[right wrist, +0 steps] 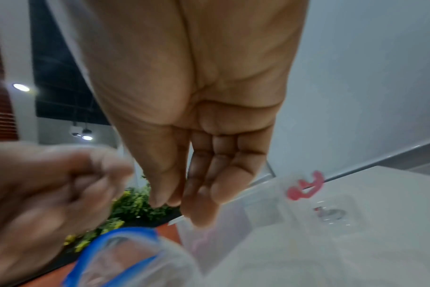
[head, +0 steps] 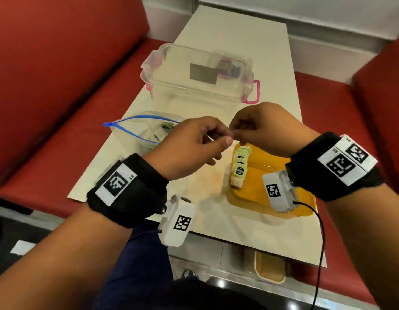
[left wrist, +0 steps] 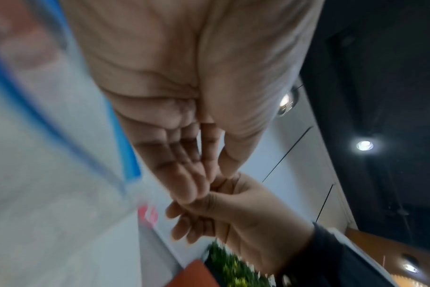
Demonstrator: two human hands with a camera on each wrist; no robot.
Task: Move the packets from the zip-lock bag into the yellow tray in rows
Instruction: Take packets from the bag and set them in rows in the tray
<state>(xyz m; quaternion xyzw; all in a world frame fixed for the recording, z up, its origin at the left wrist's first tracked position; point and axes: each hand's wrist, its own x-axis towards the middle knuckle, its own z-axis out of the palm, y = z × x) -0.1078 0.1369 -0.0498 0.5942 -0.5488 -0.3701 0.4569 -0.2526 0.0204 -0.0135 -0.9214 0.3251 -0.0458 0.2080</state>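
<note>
The left hand and right hand meet fingertip to fingertip above the table, pinching something thin between them, probably a packet. The yellow tray lies directly below, nearer the right hand, holding one row of packets running front to back. More packets sit in the open zip-lock bag leftward.

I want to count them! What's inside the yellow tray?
One row of green-labelled packets stands along the left side of the yellow tray. The right hand and its wrist camera cover part of the tray, so I can't count them all.
</note>
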